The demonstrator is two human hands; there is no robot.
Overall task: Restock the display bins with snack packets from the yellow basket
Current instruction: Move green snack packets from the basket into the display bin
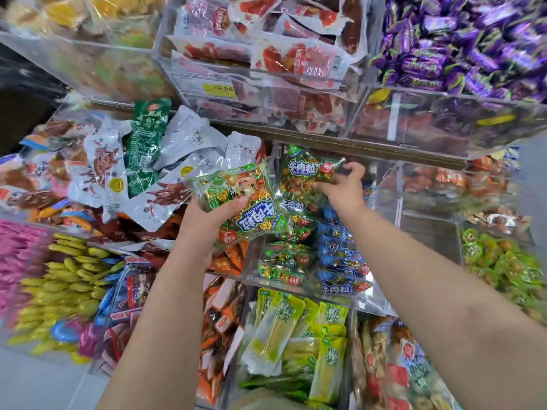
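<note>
My left hand [211, 214] grips a green beef-cube packet [236, 202] from below, held just left of a clear display bin [381, 202]. My right hand [343, 184] pinches a second green beef-cube packet [307, 170] at its right edge, over the back of that bin. Inside the bin lie more green packets [284, 261] on the left and blue beef-cube packets [340, 261] on the right. The yellow basket is not in view.
Clear bins surround this one: white and green pouches [142, 161] at left, yellow sticks [68, 279] lower left, pale green packs [296, 335] below, red meat packs [266, 51] on the upper shelf, purple candies [461, 42] upper right, green rounds [503, 267] at right.
</note>
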